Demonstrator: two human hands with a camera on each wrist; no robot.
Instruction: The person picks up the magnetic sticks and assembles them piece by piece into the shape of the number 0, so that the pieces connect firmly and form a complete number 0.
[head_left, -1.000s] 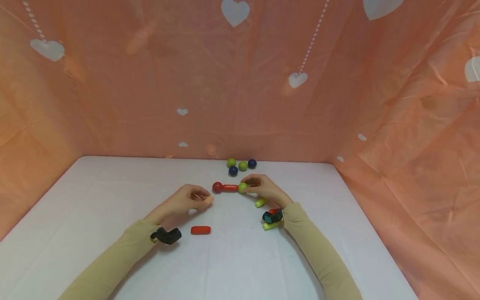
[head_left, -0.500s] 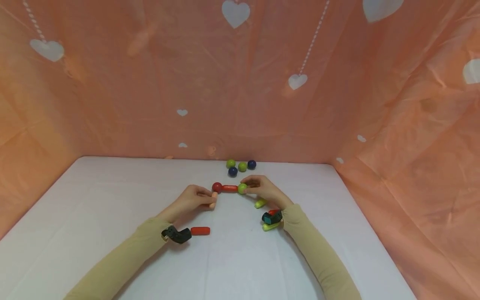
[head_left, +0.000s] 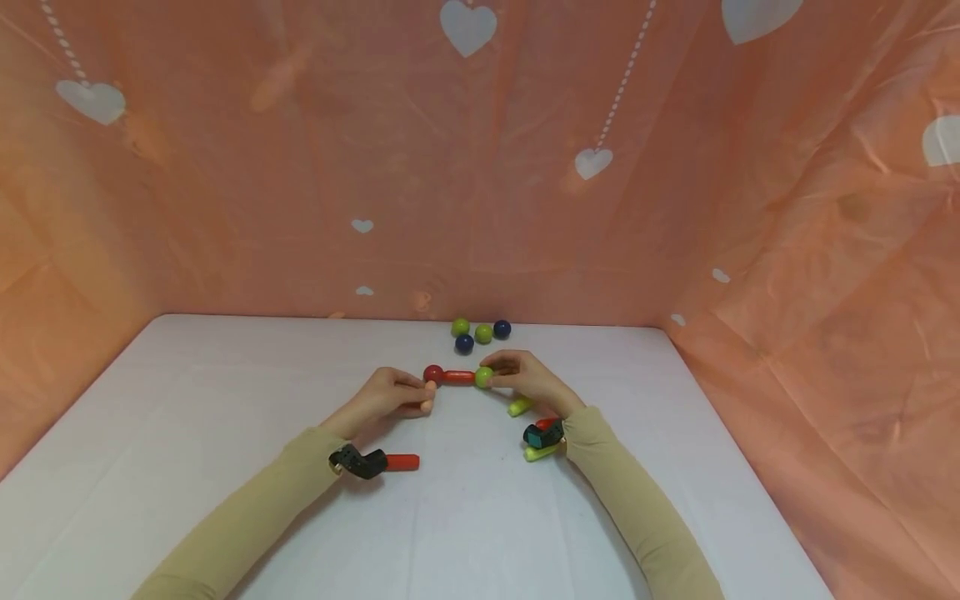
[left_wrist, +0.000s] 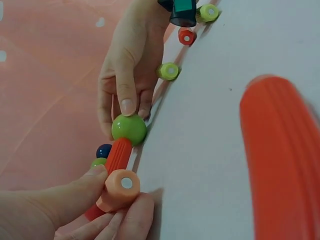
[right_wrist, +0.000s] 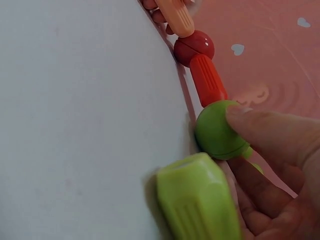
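My left hand pinches a peach-coloured stick with a pale disc in its end, between thumb and fingers. In the right wrist view the stick's far end meets a red ball. A red ribbed stick joins that ball to a green ball, making a straight line across the table. The green ball is pinched by my right hand, thumb on one side and fingers behind it. Part of the red ball is hidden behind the left fingers in the left wrist view.
Behind the hands sit two green balls and two dark blue balls. Another red stick lies near my left wrist. Yellow-green sticks and a red stick lie beside and below my right wrist.
My left hand has moved right with the peach stick, bringing it from a gap to the red ball. My right hand keeps its grip on the green ball.
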